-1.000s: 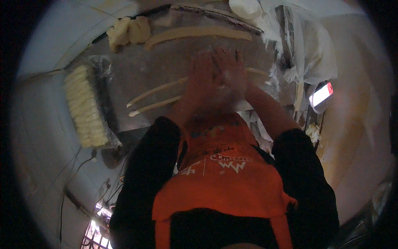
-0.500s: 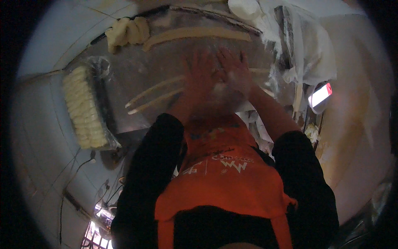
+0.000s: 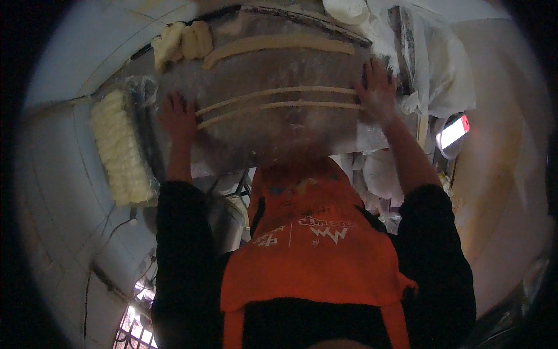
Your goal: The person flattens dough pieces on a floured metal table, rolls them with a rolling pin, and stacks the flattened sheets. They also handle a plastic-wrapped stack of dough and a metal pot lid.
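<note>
Two long thin dough ropes (image 3: 279, 91) lie side by side across the floured work surface (image 3: 250, 139). My left hand (image 3: 179, 118) rests at their left ends with its fingers spread. At the right ends my right hand (image 3: 379, 93) lies flat, fingers apart and pointing away from me. Both palms face down, covering the rope tips. Farther back on the board stretches a thicker dough strip (image 3: 279, 42), which neither hand touches.
Soft dough lumps (image 3: 182, 42) sit at the back left. A plastic-wrapped batch of pale dough pieces (image 3: 122, 152) stands left of the board. White flour (image 3: 381, 38), a clear plastic sheet (image 3: 446, 75) and a lit phone (image 3: 452, 134) are on the right.
My hands have moved apart from the middle of the board, left hand to the left and right hand to the right. The ropes now show along their length.
</note>
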Motion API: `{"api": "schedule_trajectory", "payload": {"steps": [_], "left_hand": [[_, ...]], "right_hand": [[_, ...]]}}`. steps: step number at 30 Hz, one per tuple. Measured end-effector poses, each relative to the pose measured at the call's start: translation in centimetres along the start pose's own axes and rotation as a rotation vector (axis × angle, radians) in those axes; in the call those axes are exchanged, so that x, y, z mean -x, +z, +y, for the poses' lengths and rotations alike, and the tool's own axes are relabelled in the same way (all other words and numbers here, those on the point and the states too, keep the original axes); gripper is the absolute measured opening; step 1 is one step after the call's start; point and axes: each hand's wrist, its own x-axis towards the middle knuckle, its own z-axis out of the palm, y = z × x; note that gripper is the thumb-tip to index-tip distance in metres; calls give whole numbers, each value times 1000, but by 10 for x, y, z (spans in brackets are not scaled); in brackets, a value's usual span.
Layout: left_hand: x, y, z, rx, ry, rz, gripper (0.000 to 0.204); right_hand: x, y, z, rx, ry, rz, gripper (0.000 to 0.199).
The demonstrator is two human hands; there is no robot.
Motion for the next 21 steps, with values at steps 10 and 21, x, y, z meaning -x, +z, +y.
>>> {"api": "schedule_trajectory", "payload": {"steps": [10,21], "left_hand": [[-20,-10,-1,50,-281,-7,67],[25,-6,13,-33,-231,3,59]], "right_hand": [[17,-4,2,-41,-114,-135,75],[54,-33,-50,-17,-3,-191,63]]}}
